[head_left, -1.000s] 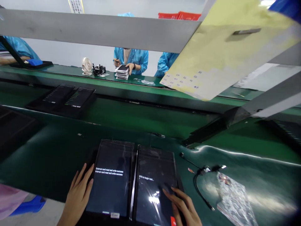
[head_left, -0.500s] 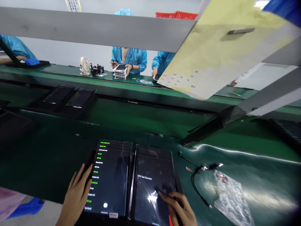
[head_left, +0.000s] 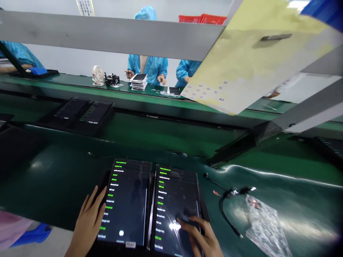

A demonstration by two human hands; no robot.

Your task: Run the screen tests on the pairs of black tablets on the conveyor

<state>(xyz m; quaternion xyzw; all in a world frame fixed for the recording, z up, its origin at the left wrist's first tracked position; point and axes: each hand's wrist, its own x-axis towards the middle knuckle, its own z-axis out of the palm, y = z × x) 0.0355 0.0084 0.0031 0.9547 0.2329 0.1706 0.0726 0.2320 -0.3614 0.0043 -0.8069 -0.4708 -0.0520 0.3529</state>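
Note:
Two dark tablets lie side by side before me in a black tray. The left tablet shows a list of tests in green and white letters, with a small white label at its lower edge. A similar list fills the screen of the right tablet. My left hand rests along the left tablet's left edge, fingers stretched out and holding nothing. Over the lower right of the right tablet is my right hand, its index finger extended at the screen and its fingers apart, with nothing held.
To the right lie a black cable and a clear plastic bag. Two more tablets sit in a tray at the back left. A yellow sheet hangs at upper right. Across the bench, co-workers stand near a tablet stack and a white fan.
The right tablet's screen has switched from "OTG Test Success" to the test list. My hands have barely moved. A co-worker's hand has come away from the stack opposite.

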